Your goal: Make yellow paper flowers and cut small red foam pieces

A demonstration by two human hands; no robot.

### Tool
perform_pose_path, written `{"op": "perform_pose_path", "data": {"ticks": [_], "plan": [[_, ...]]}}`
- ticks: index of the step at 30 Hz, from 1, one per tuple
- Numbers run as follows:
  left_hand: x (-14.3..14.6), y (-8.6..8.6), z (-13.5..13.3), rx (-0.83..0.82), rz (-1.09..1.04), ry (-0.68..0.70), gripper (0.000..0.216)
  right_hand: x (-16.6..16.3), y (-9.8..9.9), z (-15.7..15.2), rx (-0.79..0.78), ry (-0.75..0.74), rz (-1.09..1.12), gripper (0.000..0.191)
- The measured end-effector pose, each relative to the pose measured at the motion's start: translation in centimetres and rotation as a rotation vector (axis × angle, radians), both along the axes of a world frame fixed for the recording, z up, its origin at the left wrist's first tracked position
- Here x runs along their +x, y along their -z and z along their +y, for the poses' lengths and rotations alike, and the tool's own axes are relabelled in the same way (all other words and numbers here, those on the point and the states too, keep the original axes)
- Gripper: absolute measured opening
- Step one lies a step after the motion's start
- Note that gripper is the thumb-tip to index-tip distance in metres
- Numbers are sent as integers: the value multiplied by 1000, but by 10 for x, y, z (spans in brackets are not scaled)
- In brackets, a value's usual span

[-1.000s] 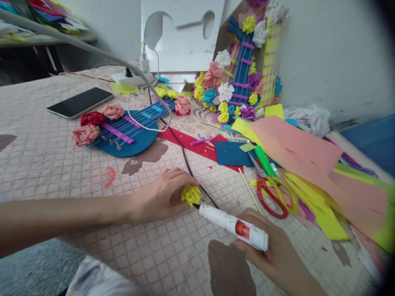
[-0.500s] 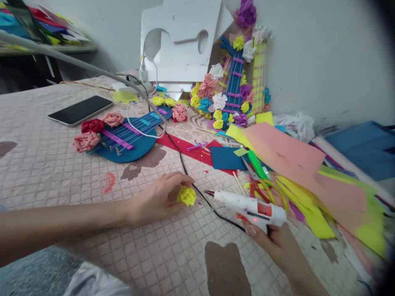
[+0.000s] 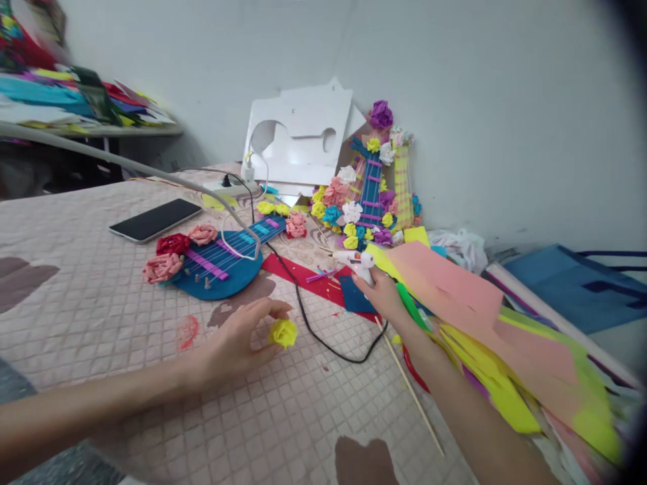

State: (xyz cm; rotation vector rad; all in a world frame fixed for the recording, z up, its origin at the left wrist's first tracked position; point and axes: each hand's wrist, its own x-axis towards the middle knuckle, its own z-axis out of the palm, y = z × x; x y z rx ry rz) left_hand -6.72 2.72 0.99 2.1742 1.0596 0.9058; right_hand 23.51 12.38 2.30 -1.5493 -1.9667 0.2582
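Note:
Between the thumb and fingers of my left hand [image 3: 247, 337] is a yellow paper flower [image 3: 283, 333], held just above the quilted tablecloth. My right hand [image 3: 380, 291] reaches far forward, wrapped round the handle of a white glue gun [image 3: 356, 261] whose nozzle points left. A black cord [image 3: 323, 340] loops over the cloth between my hands. Beyond my left hand lies a blue toy guitar [image 3: 232, 269] with strings, purple strips and pink and red paper roses [image 3: 162, 267]. A red strip [image 3: 288, 269] and a dark blue sheet [image 3: 352, 294] lie by the glue gun.
A phone [image 3: 156, 220] lies at the left. Flower-covered guitars [image 3: 371, 192] and white cut-out board [image 3: 303, 128] lean on the wall. Pink sheets [image 3: 445, 279], yellow paper [image 3: 490, 377] and a thin stick [image 3: 412, 387] are at the right. A pale cable [image 3: 126, 162] crosses the upper left.
My right hand has carried the glue gun forward and left, away from the yellow flower. My left hand keeps hold of the flower. The camera view has tilted up.

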Motion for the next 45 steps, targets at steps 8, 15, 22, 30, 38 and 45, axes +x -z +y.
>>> {"op": "perform_pose_path", "data": {"ticks": [8, 15, 22, 30, 38, 45], "plan": [[-2, 2, 5, 16, -46, -22, 43, -25, 25, 64, -33, -118, -53, 27], [-1, -3, 11, -15, -95, 4, 43, -13, 22, 63, -103, -139, -11, 32], [5, -10, 10, 8, -72, 14, 45, -2, 23, 60, -115, -163, 47, 28], [10, -16, 9, 27, -47, 14, 41, -4, 24, 64, -59, -85, 26, 26], [7, -9, 10, 17, -40, -13, 44, 13, 19, 57, -88, -130, -18, 30], [7, -7, 11, 0, -41, -8, 44, 9, 20, 62, -98, -102, -17, 29]]}}
